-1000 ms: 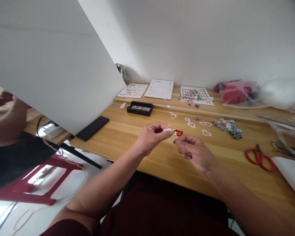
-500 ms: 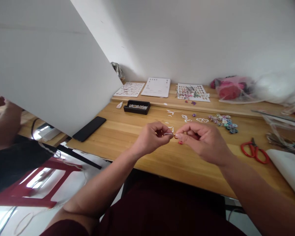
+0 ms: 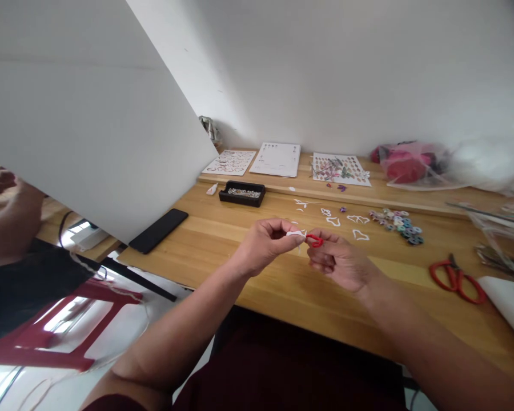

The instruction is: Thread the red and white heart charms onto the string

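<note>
Over the middle of the wooden table (image 3: 205, 245), my left hand (image 3: 261, 246) pinches a small flat white piece (image 3: 294, 233) between thumb and fingertips. Close beside it, my right hand (image 3: 345, 262) holds a small red looped piece (image 3: 317, 242) in its closed fingers. The two pieces meet end to end between the hands; whether they are joined is too small to tell. Several white cut-out shapes (image 3: 333, 221) lie on the table just beyond my hands. A purple bit (image 3: 343, 209) rests among them.
Red-handled scissors (image 3: 454, 278) lie at the right, near small coloured rings (image 3: 405, 224). A black tray (image 3: 242, 194) of small bits and a black phone (image 3: 158, 230) are on the left. Printed sheets (image 3: 275, 160) line the back ledge. Another person's arm (image 3: 17, 211) is at far left.
My right hand has turned and lowered a little, so the red loop now shows. The white piece shows more plainly in my left hand. The whole view has shifted slightly.
</note>
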Tool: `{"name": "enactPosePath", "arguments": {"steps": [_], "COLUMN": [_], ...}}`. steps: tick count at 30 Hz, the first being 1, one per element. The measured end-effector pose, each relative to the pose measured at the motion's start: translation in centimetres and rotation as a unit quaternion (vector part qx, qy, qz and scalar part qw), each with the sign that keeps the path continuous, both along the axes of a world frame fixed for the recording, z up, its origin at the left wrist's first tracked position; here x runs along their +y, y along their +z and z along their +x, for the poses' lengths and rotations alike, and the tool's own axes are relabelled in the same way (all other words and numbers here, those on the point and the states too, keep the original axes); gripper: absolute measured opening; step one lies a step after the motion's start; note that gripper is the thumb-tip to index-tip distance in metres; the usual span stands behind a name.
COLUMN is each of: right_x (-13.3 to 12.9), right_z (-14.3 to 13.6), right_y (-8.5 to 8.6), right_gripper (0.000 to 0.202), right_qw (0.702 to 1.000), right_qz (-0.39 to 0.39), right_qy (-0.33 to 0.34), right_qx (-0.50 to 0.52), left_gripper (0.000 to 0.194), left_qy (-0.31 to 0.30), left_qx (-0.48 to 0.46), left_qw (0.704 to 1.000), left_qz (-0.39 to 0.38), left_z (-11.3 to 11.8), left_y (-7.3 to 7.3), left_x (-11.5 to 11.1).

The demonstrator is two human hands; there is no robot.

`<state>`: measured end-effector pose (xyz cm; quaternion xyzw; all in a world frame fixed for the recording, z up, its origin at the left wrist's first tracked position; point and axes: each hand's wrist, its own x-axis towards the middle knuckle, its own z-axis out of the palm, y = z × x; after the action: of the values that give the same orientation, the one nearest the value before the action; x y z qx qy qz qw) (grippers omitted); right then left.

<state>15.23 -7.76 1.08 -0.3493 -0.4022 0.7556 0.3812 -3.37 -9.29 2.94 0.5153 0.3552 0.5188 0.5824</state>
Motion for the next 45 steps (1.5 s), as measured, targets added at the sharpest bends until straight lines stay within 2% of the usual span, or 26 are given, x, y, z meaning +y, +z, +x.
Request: {"name": "enactPosePath", "arguments": {"steps": [3, 6, 9, 12, 14, 16, 20, 23, 26, 29, 32, 35, 39, 42, 45], "right_x": [-0.5, -0.9, -1.1, -1.0, -0.8, -0.3, 1.4, 3.1, 4.6, 5.5, 6.0, 6.5, 6.7, 6.6, 6.3], "right_z": [-0.7, -1.1, -1.1, -0.7, -0.3, 0.2, 1.3, 2.0, 2.3, 2.1, 1.4, 0.8, 0.1, -0.3, -0.3], "right_y": [-0.1, 0.4, 1.1, 2.1, 2.9, 3.8, 5.5, 6.2, 6.2, 6.0, 5.8, 5.9, 6.3, 6.5, 6.6], "right_gripper": [0.027, 0.027, 0.026, 0.020, 0.018, 0.016, 0.019, 0.023, 0.028, 0.033, 0.033, 0.031, 0.030, 0.027, 0.023], "right_qw": [0.999, 1.000, 0.989, 0.949, 0.916, 0.894, 0.879, 0.890, 0.928, 0.970, 0.990, 0.996, 0.996, 0.991, 0.972], "right_qz": [-0.019, 0.013, 0.098, 0.229, 0.294, 0.324, 0.350, 0.344, 0.290, 0.199, 0.129, 0.091, 0.089, 0.125, 0.204], "right_qy": [0.014, -0.021, -0.077, -0.109, -0.111, -0.109, -0.091, -0.061, -0.032, -0.013, -0.018, -0.008, -0.006, -0.051, -0.111], "right_qx": [0.033, 0.005, -0.080, -0.188, -0.250, -0.290, -0.312, -0.294, -0.233, -0.140, -0.054, 0.007, 0.030, 0.017, -0.043], "left_gripper": [0.031, 0.031, 0.029, 0.026, 0.024, 0.021, 0.018, 0.020, 0.021, 0.023, 0.024, 0.025, 0.024, 0.024, 0.023], "left_qy": [0.029, 0.066, 0.094, 0.107, 0.103, 0.082, 0.005, -0.059, -0.102, -0.110, -0.099, -0.068, -0.011, 0.032, 0.064], "left_qx": [-0.027, -0.025, 0.006, 0.089, 0.158, 0.214, 0.258, 0.249, 0.216, 0.155, 0.089, 0.045, 0.017, 0.028, 0.064], "left_qw": [0.999, 0.997, 0.996, 0.990, 0.980, 0.969, 0.957, 0.956, 0.963, 0.976, 0.986, 0.991, 0.995, 0.993, 0.988], "left_qz": [-0.014, -0.012, 0.006, 0.035, 0.059, 0.088, 0.131, 0.140, 0.124, 0.108, 0.104, 0.103, 0.099, 0.112, 0.126], "left_z": [0.2, 0.3, 0.2, 0.1, -0.1, -0.1, -0.2, -0.3, -0.2, 0.0, 0.3, 0.8, 1.3, 1.5, 1.5], "left_y": [0.1, 0.0, -0.3, -0.1, 0.3, 0.9, 2.0, 2.7, 3.4, 4.0, 4.6, 5.2, 5.9, 6.2, 6.2], "left_x": [0.5, 1.2, 2.0, 2.7, 3.1, 3.5, 4.2, 4.7, 5.3, 5.9, 6.6, 7.4, 8.5, 9.3, 10.1]}}
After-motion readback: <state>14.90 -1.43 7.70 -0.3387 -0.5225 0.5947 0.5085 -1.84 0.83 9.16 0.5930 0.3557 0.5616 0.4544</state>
